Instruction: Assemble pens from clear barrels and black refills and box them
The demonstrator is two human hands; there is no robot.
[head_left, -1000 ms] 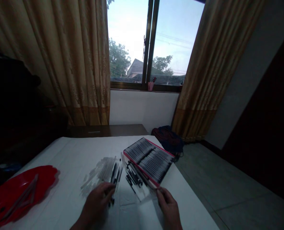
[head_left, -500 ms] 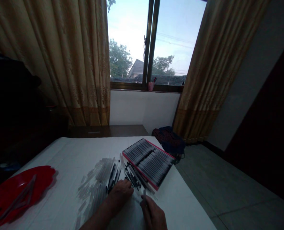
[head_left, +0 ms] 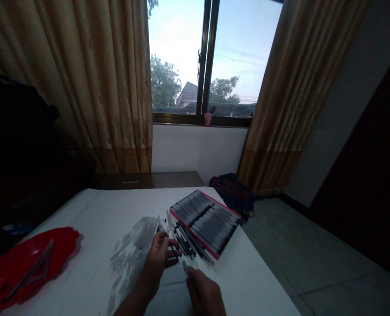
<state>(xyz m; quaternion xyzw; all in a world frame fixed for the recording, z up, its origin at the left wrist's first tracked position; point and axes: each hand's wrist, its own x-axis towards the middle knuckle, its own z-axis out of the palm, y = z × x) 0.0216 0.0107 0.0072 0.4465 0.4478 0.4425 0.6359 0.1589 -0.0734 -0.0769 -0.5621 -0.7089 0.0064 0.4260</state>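
My left hand [head_left: 157,256] is raised just over the white table, its thumb and fingers pinching a slim dark pen [head_left: 174,250] that slants down to the right. Between the fingers of my right hand [head_left: 206,289] is a short greyish tube [head_left: 184,265], its end close to the pen's lower tip. Several dark pens [head_left: 185,246] lie loose beyond my hands. A spread of clear tubes [head_left: 145,232] covers the tabletop left of my left hand. Rows of grey pen-like pieces with dark ends [head_left: 211,224] fill a pink-edged box [head_left: 195,234].
A red scalloped tray [head_left: 61,241] with a clear plastic piece sits at the left of the white-covered table [head_left: 116,199]. Dark fabric [head_left: 232,191] is heaped past the far right corner. The table's right edge drops to a tiled floor [head_left: 280,232].
My left hand has lifted from the loose dark pens with one pinched in its fingers, and it has turned. My right hand has shifted slightly left with the tube.
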